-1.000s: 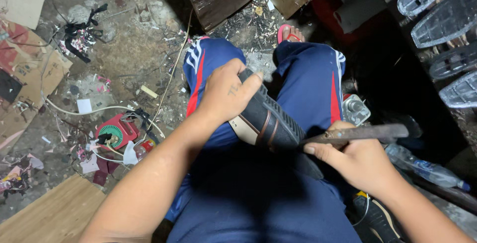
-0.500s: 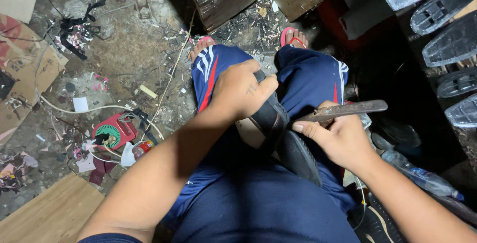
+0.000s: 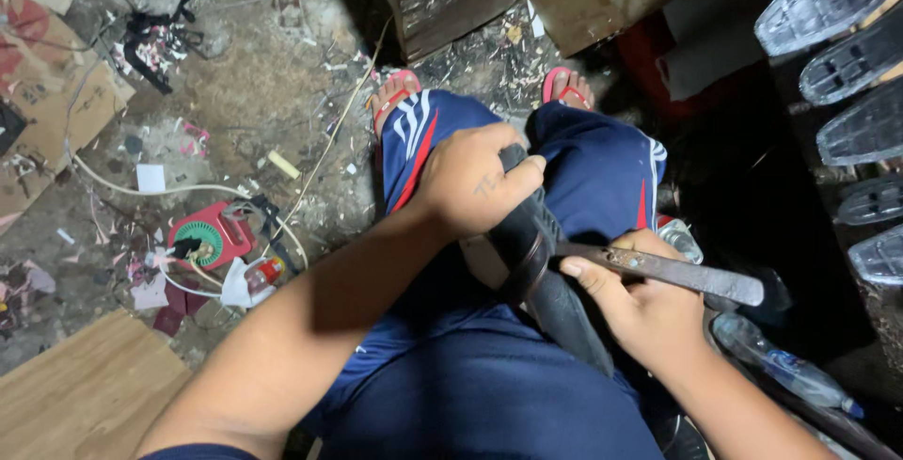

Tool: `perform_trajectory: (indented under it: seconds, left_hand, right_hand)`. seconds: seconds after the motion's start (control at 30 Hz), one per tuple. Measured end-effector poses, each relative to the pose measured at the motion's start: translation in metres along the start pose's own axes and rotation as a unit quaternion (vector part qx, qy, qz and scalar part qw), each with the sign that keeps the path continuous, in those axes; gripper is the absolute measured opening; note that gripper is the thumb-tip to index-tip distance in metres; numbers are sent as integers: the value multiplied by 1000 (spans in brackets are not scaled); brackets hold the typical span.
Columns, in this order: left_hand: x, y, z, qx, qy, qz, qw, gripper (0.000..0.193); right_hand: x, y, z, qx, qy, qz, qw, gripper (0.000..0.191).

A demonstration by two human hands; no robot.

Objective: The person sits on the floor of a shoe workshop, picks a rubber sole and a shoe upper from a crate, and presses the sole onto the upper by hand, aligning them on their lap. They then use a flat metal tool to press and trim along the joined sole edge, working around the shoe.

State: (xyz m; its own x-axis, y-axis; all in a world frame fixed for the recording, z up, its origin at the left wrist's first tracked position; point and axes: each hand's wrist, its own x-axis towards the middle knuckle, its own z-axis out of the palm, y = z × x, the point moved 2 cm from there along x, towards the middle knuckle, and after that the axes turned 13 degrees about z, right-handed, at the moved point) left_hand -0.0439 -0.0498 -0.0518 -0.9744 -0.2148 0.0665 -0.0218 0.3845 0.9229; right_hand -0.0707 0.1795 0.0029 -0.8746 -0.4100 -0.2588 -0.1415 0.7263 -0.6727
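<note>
centre of the frame: a seated person, seen from above, works a black shoe sole (image 3: 550,281) held across the lap between the knees. the left hand (image 3: 470,182) is closed over the upper end of the sole, fingers wrapped round it. the right hand (image 3: 640,309) is closed round the handle of a long rusty blade (image 3: 673,272), which runs to the right edge of centre and whose near end meets the sole's rim. risk, as judged: the blade works close to the left hand and over the thighs, so a slip off the curved rubber could cut them or gouge the sole. lower right: a plastic bottle (image 3: 785,371). left of centre: a red spool device (image 3: 207,239) amid wires on the littered floor (image 3: 254,74). upper right: a row of grey soles (image 3: 837,23).
</note>
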Motion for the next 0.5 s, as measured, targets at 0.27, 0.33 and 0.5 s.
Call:
perform_trajectory:
  seconds: [0.27, 0.33, 0.5]
  left_hand:
    - [-4, -3, -4, -33, 24, 62, 997, 31]
    - [-5, -6, -6, -34, 5, 12, 999, 32]
    - [-3, -7, -13, -36, 3, 2, 999, 34]
  right_hand:
    - [54, 4, 10, 26, -92, -26, 995, 31]
    - [70, 4, 6, 68, -182, 22, 981, 25]
    - [81, 7, -1, 41, -254, 73, 964, 22]
